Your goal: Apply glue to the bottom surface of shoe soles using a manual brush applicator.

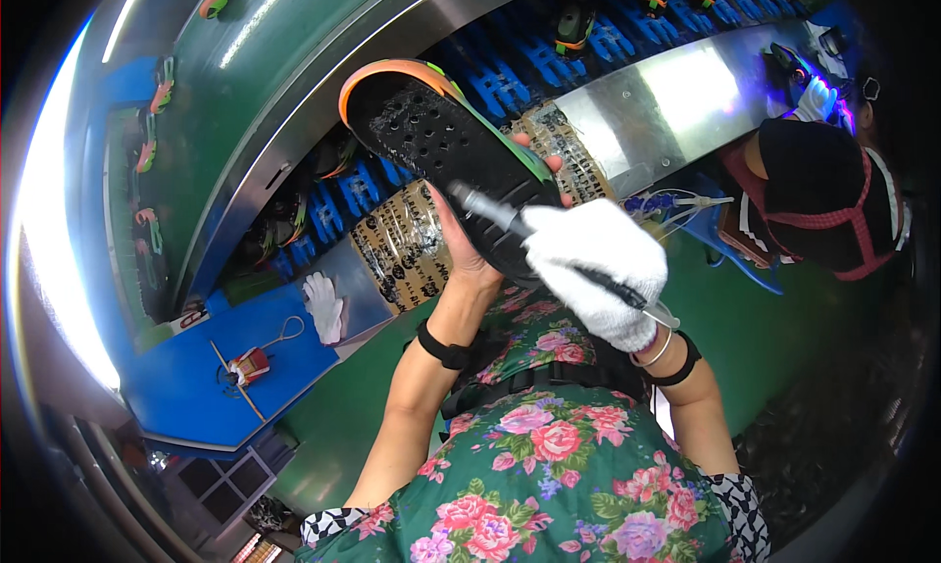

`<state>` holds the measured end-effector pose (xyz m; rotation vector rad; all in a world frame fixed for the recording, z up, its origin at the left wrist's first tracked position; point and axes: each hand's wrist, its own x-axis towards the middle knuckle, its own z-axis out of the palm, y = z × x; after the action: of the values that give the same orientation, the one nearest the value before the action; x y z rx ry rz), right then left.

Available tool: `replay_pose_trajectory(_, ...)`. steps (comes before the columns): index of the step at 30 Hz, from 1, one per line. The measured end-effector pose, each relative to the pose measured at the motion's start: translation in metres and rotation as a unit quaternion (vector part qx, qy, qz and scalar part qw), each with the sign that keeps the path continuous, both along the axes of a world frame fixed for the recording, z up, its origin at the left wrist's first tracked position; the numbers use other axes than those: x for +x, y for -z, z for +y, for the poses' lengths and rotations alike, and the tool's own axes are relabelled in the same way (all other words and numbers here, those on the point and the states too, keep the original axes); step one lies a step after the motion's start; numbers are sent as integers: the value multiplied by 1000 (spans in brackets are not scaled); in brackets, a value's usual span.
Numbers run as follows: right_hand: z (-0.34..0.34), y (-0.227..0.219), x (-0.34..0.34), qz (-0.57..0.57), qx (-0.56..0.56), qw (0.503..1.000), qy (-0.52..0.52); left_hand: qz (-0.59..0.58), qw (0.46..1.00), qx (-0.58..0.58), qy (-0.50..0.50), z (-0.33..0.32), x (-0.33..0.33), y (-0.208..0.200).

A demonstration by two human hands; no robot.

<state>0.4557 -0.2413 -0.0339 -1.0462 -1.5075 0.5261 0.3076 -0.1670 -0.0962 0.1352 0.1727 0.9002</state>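
Note:
My left hand point(461, 238), bare, holds a black shoe sole point(417, 137) with an orange and green rim from beneath. Its thumb lies along the near left edge, and its fingertips come round the far right edge. Round holes pit the sole's far part, with slots nearer me. My right hand point(600, 264), in a white knit glove, is closed round a slim grey and black brush-like tool point(485, 208). The tool's blurred end is over the middle of the sole; I cannot tell whether it touches.
Beyond my hands runs a line of blue racks point(500, 88) with shoe parts, fronted by a metal ledge point(676, 97) partly covered in printed tape point(397, 249). At left, a blue table point(186, 387) bears a white glove point(323, 306). A co-worker point(814, 195) is at right.

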Motion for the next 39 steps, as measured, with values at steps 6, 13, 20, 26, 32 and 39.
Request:
replay_pose_trajectory(6, -5, 0, 2, -64, 25, 993, -101, -58, 996, 59, 12, 10, -5, 4)
replay_pose_trajectory(13, -12, 5, 5, -100, 38, 986, -126, -52, 998, 47, 7, 11, -7, 5)
replay_pose_trajectory(20, -18, 7, 8, -48, -6, 997, -63, -52, 996, 15, -65, 7, -3, -1)
replay_pose_trajectory(26, -20, 15, 11, 129, -100, 971, -174, -41, 997, 2, 68, 10, -23, 5)
replay_pose_trajectory(32, -25, 10, 6, -61, -6, 982, -177, -50, 994, 17, 94, 12, -28, 10)
replay_pose_trajectory(39, -20, 11, 23, -58, -54, 989, -128, -32, 984, 26, 174, 14, -28, 1)
